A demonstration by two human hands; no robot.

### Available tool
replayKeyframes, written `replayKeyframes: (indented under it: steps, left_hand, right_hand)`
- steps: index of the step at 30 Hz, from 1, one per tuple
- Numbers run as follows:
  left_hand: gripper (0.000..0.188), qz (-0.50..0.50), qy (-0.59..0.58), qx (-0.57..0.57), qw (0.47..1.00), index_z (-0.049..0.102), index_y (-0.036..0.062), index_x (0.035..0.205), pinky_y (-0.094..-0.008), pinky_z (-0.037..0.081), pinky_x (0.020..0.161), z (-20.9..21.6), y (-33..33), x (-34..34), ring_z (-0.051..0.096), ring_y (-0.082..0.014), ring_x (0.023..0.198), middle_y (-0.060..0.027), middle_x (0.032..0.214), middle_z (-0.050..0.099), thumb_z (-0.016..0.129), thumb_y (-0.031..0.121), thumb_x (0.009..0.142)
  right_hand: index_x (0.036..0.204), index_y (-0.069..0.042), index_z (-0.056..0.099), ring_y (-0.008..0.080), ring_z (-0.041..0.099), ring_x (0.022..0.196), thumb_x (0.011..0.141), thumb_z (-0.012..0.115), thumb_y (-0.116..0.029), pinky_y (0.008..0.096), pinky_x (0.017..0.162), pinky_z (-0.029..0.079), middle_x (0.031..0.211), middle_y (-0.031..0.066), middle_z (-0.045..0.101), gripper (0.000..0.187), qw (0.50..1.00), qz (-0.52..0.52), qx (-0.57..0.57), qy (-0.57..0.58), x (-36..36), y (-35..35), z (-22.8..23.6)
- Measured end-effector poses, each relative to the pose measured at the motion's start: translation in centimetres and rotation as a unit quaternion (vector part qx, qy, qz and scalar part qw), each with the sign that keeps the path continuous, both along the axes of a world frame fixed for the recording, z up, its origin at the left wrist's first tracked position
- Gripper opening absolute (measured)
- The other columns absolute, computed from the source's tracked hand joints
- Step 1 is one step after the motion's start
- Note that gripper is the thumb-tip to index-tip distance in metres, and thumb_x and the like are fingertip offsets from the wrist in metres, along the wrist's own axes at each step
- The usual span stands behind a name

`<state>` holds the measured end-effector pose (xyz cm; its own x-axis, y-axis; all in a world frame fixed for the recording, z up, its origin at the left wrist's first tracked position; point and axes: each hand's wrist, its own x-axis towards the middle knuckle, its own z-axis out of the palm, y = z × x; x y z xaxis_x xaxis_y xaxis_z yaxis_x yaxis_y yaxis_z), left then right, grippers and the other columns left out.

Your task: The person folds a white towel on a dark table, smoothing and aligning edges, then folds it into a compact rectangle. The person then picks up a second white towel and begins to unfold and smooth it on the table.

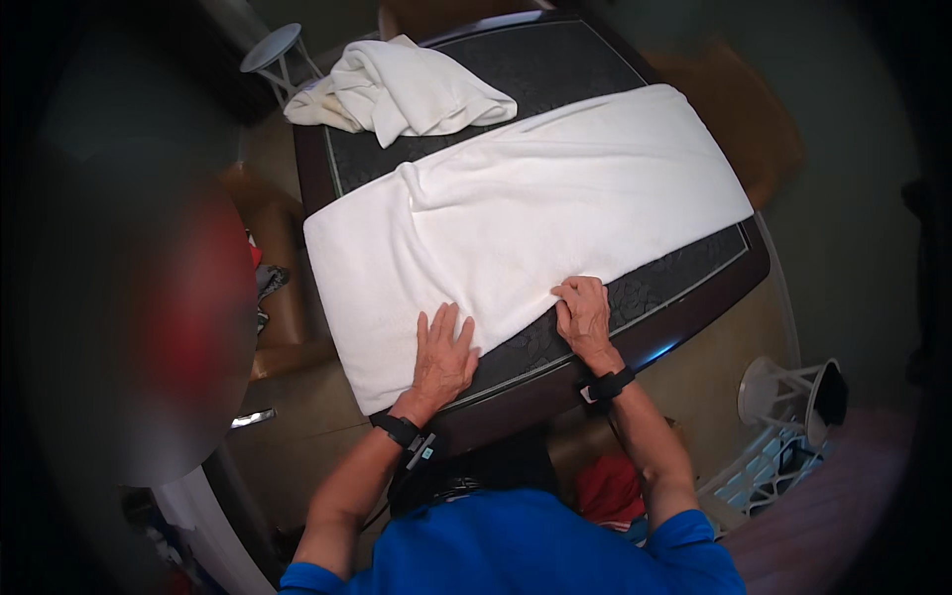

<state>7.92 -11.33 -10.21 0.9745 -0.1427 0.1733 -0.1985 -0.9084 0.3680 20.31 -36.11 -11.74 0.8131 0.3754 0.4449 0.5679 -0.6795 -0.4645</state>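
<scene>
A large white towel [555,198] lies folded into a long strip across the dark table, with a few wrinkles running through its left half. My left hand [442,355] rests flat on its near edge, fingers spread. To the right, my right hand [585,312] pinches that same near edge between thumb and fingers. A second white towel [407,89] sits crumpled at the table's far left corner, away from both hands.
The table [555,55] has a dark patterned top with a rounded, glossy rim. Brown chairs [734,119] stand at its far right and left sides. White stools [273,50] are at the far left and lower right. A red blurred shape fills the left side.
</scene>
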Motion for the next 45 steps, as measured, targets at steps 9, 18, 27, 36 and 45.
replayKeyframes:
  steps: [9,18,27,36,45]
  left_hand:
    - [0.033,0.045,-0.049,0.018,0.998,0.061,-0.0036,0.111,-0.0642,0.031,0.109,-1.6,-3.6,-0.1,0.048,-0.0415,0.128,-0.0253,0.131,0.053,0.065,0.004,0.079]
    - [0.040,0.054,-0.095,-0.051,0.993,0.061,-0.0029,0.114,-0.0605,0.032,0.111,-1.8,-6.0,-1.1,0.050,-0.0388,0.125,-0.0224,0.127,0.056,0.066,0.000,0.074]
    - [0.047,0.101,-0.003,-0.022,0.995,0.060,-0.0018,0.116,-0.0638,0.030,0.110,0.9,-8.0,0.6,0.046,-0.0411,0.127,-0.0245,0.126,0.051,0.072,0.008,0.072]
    - [0.047,0.178,-0.043,-0.021,0.983,0.066,0.0010,0.107,-0.0572,0.039,0.105,0.1,-15.9,6.7,0.049,-0.0432,0.124,-0.0244,0.126,0.054,0.070,-0.003,0.060]
    - [0.035,0.147,-0.089,-0.043,0.984,0.067,0.0039,0.093,-0.0504,0.043,0.097,-1.3,-19.5,9.9,0.053,-0.0384,0.116,-0.0188,0.119,0.056,0.068,-0.001,0.058]
  right_hand:
    - [0.094,-0.006,0.067,0.0332,0.056,0.088,0.076,0.065,0.004,0.0419,0.079,0.044,0.088,0.0121,0.060,0.021,0.995,0.087,0.005,0.049,-0.8,-4.3,2.4]
    - [0.097,-0.005,0.067,0.0358,0.057,0.092,0.074,0.067,0.002,0.0437,0.081,0.047,0.091,0.0135,0.060,0.024,0.994,0.066,-0.063,0.053,-1.5,-5.5,2.1]
    - [0.108,-0.003,0.064,0.0370,0.054,0.102,0.069,0.063,0.003,0.0481,0.089,0.044,0.105,0.0157,0.057,0.039,0.987,0.131,-0.091,0.027,6.4,-11.9,2.0]
    - [0.102,-0.003,0.065,0.0357,0.054,0.099,0.069,0.059,0.001,0.0468,0.087,0.043,0.104,0.0140,0.058,0.034,0.993,0.097,-0.068,0.006,16.9,-20.5,-0.3]
    - [0.105,-0.002,0.064,0.0386,0.053,0.098,0.069,0.058,0.001,0.0466,0.088,0.044,0.104,0.0157,0.057,0.036,0.992,0.114,-0.049,0.027,18.7,-22.4,-0.3]
